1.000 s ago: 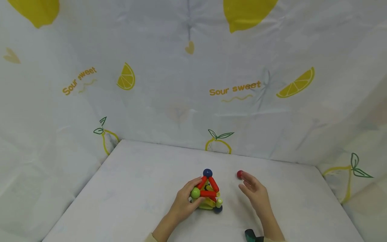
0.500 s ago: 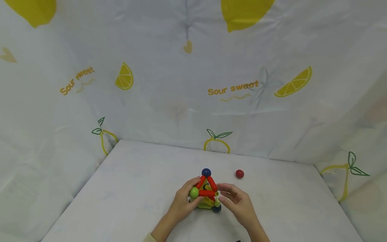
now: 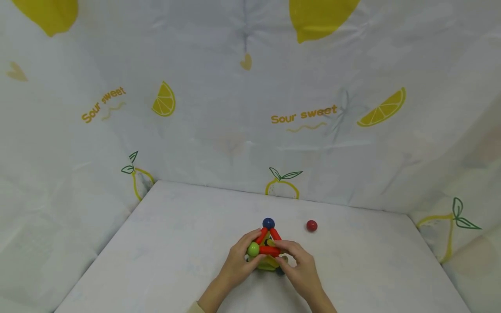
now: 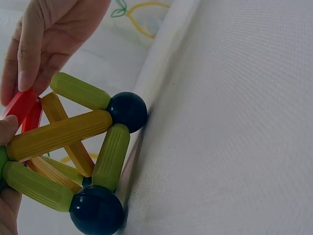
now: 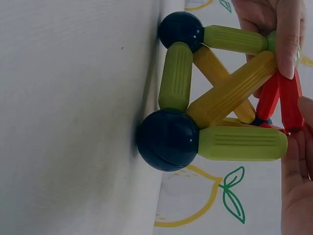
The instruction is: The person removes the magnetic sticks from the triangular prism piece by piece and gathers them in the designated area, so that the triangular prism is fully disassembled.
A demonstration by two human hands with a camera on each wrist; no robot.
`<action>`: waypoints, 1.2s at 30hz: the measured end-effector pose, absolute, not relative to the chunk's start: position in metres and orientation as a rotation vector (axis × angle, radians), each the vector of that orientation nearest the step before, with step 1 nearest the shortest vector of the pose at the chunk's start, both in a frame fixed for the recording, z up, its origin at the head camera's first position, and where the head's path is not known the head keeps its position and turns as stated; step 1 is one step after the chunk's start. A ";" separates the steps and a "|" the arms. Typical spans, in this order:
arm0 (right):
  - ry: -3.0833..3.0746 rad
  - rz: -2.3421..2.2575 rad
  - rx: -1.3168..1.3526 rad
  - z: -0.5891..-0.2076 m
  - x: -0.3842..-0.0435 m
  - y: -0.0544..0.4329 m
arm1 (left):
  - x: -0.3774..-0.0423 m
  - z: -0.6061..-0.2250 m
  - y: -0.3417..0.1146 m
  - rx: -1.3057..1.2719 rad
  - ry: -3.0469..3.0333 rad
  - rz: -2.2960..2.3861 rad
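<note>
A frame of ridged rods and balls [image 3: 268, 262] stands on the white table, its blue ball [image 3: 268, 223] at the far corner. My left hand [image 3: 235, 263] grips its left side around a light green ball [image 3: 253, 249]. From the right, my right hand [image 3: 299, 265] pinches the front red rod [image 3: 269, 250] near its right end with thumb and fingers. Dark blue balls [image 4: 97, 210] form lower corners in the left wrist view, joined by a green rod [image 4: 111, 156]; a yellow rod [image 4: 58, 134] slants across. In the right wrist view, one green rod [image 5: 243, 143] has a bare outer end.
A loose red ball [image 3: 312, 225] lies on the table [image 3: 176, 234] behind and right of my right hand. A white curtain [image 3: 219, 108] printed with lemons closes off the back and both sides.
My right hand has moved left from beside the red ball to the frame and now pinches the front red rod. The left hand and the red ball stay put.
</note>
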State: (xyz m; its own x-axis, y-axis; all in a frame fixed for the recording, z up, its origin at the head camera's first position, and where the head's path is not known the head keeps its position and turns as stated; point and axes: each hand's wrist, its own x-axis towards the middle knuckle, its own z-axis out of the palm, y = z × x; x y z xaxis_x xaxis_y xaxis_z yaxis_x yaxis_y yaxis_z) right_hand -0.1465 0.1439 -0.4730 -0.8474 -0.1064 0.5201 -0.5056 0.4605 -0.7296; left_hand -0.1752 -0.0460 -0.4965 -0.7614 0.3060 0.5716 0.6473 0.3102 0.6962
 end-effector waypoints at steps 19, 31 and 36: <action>-2.231 1.089 0.522 -0.476 -0.145 0.139 | -0.176 -0.495 -0.046 -0.868 -2.275 -1.367; -2.198 1.502 0.452 -0.472 -0.142 0.139 | -0.174 -0.492 -0.046 -0.847 -2.324 -1.319; -2.181 1.687 0.383 -0.471 -0.144 0.143 | -0.174 -0.491 -0.046 -0.835 -2.343 -1.311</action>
State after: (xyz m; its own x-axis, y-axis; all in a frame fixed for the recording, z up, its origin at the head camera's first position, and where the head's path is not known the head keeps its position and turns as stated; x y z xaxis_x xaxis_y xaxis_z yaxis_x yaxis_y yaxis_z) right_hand -0.1438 0.1433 -0.4714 -0.9001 0.0031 0.4357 -0.4210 0.2521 -0.8713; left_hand -0.1740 -0.0463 -0.4913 -0.7745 0.3309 0.5391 0.6325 0.4052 0.6601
